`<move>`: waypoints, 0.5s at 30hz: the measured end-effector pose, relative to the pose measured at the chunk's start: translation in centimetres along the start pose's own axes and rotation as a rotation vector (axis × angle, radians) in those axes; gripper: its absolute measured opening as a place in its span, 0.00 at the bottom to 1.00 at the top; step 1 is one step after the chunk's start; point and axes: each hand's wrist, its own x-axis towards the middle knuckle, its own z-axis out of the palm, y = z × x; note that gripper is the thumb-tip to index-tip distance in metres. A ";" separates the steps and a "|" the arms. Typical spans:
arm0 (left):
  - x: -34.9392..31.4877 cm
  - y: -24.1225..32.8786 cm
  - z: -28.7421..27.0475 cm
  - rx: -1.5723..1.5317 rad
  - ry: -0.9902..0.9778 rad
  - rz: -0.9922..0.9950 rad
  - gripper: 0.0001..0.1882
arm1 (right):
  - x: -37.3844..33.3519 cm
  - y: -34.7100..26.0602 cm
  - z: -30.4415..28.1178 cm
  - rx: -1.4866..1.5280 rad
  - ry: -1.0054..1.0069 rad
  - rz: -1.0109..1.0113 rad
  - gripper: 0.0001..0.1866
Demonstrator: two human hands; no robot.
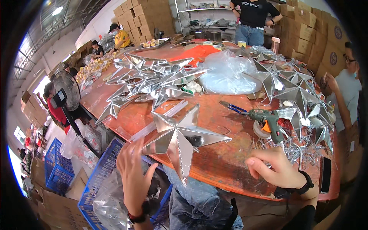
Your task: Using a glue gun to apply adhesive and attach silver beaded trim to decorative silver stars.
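Head view: one silver star [177, 132] lay before you at the table's edge

Well to the left of the star stood a black fan [67, 92], with a blue crate [99, 174] nearer you, below the star's left side. Your left hand [134, 172] hovered just beside the star's left point, its fingers stretched out and thumb apart, gripping nothing; you could not tell whether a fingertip touched the metal. Behind the star, a pile of shiny stars [153, 82] spread out, and clear sticks [179, 107] lay between the two. The star itself rested on the orange-brown table [226, 161], its nearest point reaching past the edge. Behind it to the right sat a clear plastic bag [230, 73]; blue-handled snips [234, 108] lay closer. To its right was a green glue gun [270, 124]. Your right hand [272, 166], right of the star, had loosely curled fingers; whether they pinched anything could not be told. Farthest right of it lay a black phone [325, 175].
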 end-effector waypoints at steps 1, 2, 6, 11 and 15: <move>-1.9 -0.4 0.1 -0.196 0.068 -0.159 0.28 | -0.1 -0.3 0.1 0.029 0.023 0.007 0.11; -4.0 -0.9 0.7 -0.392 0.133 -0.321 0.23 | -0.1 -0.3 0.3 0.058 0.043 0.017 0.10; -7.2 0.6 4.2 -1.242 0.016 -0.569 0.11 | 0.4 0.4 1.2 0.175 0.061 0.100 0.05; -5.2 3.3 6.7 -1.949 -0.346 -0.727 0.19 | 0.4 0.3 1.6 0.087 0.044 -0.015 0.05; -3.9 4.2 6.6 -1.853 -0.302 -0.746 0.18 | 0.1 0.0 1.4 0.095 0.021 0.035 0.05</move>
